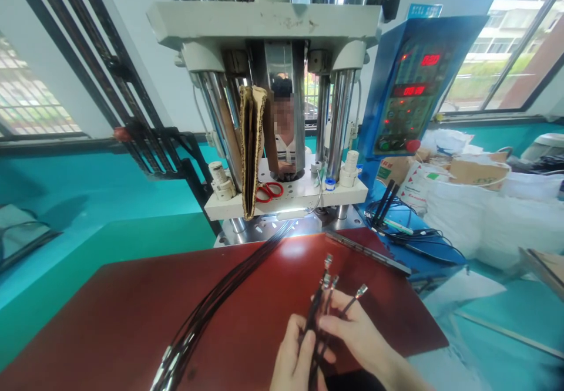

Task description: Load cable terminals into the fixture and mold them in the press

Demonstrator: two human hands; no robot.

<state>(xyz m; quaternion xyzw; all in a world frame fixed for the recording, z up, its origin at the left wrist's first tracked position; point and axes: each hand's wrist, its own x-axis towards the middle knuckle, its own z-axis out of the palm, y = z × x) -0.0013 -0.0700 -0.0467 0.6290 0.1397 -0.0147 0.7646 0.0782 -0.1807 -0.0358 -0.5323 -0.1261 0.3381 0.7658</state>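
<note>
My left hand [294,353] is closed around a small bundle of black cables [314,314] near the front of the red-brown table [185,273]. Metal terminals [326,280] stick up from the cable ends. From the right, my right hand [352,323] pinches one of these cables, whose terminal [362,290] stands apart from the others. To the left lies a longer bunch of black cables [233,276], curving from the press down to the table's near edge, with shiny metal ends there.
Behind the table stands a press [286,200] with steel columns. Folded cardboard [250,156] and red-handled scissors [269,191] rest on it. A metal strip [370,252] lies at right. A blue control box [409,86] shows red digits. White sacks [480,209] stand beyond.
</note>
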